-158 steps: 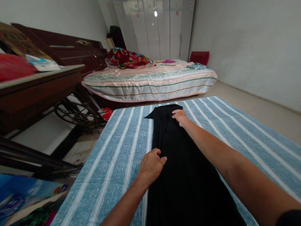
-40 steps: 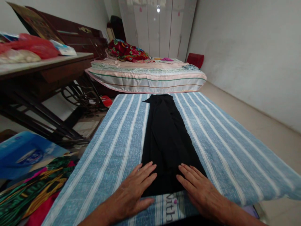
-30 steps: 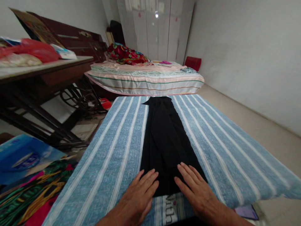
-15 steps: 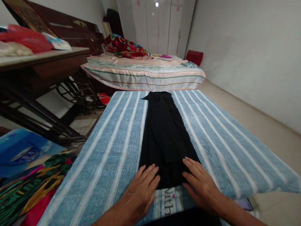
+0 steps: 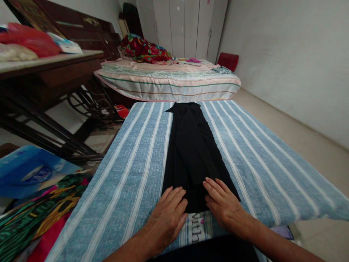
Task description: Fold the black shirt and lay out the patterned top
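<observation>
A long, folded black garment [image 5: 191, 145] lies lengthwise on the blue-and-white striped cloth [image 5: 133, 156], with a pointed corner sticking out to the left at its far end. My left hand [image 5: 170, 211] rests palm down on the left side of the garment's near end, its fingers stretched out. On the right side of that end lies my right hand [image 5: 222, 203], also flat, fingertips on the black fabric. Both hands are open and grip nothing. Between them the garment's near hem shows, just beyond printed lettering on the cloth.
At left stands a treadle sewing table [image 5: 54, 69] with a red plastic bag [image 5: 32, 40] on top. Below it are a blue package [image 5: 38, 169] and colourful fabric [image 5: 54, 207]. A bed [image 5: 169, 85] stands beyond the striped surface; a phone [image 5: 282, 232] lies low at right.
My right hand has slid a little to the left across the garment's near end. The left hand stays in nearly the same place, and the view has shifted slightly.
</observation>
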A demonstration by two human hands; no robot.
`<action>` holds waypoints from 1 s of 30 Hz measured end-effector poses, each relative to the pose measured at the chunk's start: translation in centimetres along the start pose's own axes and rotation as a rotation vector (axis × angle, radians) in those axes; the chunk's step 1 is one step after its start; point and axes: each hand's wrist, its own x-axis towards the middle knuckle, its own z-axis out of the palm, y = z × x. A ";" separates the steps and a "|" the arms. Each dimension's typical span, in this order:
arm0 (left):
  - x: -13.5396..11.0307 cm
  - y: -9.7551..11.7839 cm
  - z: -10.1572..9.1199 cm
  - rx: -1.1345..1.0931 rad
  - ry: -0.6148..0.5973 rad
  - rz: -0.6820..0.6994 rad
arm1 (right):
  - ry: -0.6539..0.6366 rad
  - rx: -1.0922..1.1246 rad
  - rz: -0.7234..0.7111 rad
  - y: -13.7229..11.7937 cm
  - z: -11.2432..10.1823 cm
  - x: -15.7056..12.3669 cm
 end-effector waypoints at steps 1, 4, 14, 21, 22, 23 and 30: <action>0.2 0.2 0.0 -0.008 0.020 -0.004 | -0.009 0.001 -0.002 0.0 0.0 0.0; 1.0 0.7 -0.2 -0.024 0.031 -0.004 | -0.040 -0.002 -0.024 0.1 0.0 0.0; 2.4 1.7 -0.6 -0.038 0.007 0.011 | -0.087 0.013 -0.056 0.3 0.4 -0.6; 2.2 1.6 0.3 -0.026 0.057 0.035 | -0.095 0.028 -0.059 -0.3 0.3 -0.7; 2.2 1.6 0.4 -0.030 0.061 0.032 | -0.086 0.024 -0.059 -0.3 0.3 -0.7; 2.2 1.5 0.5 -0.033 0.076 0.037 | -0.075 0.020 -0.062 -0.3 0.3 -0.6; 2.0 1.1 1.7 -0.017 0.184 0.071 | 0.073 -0.005 -0.115 -0.1 1.6 -0.6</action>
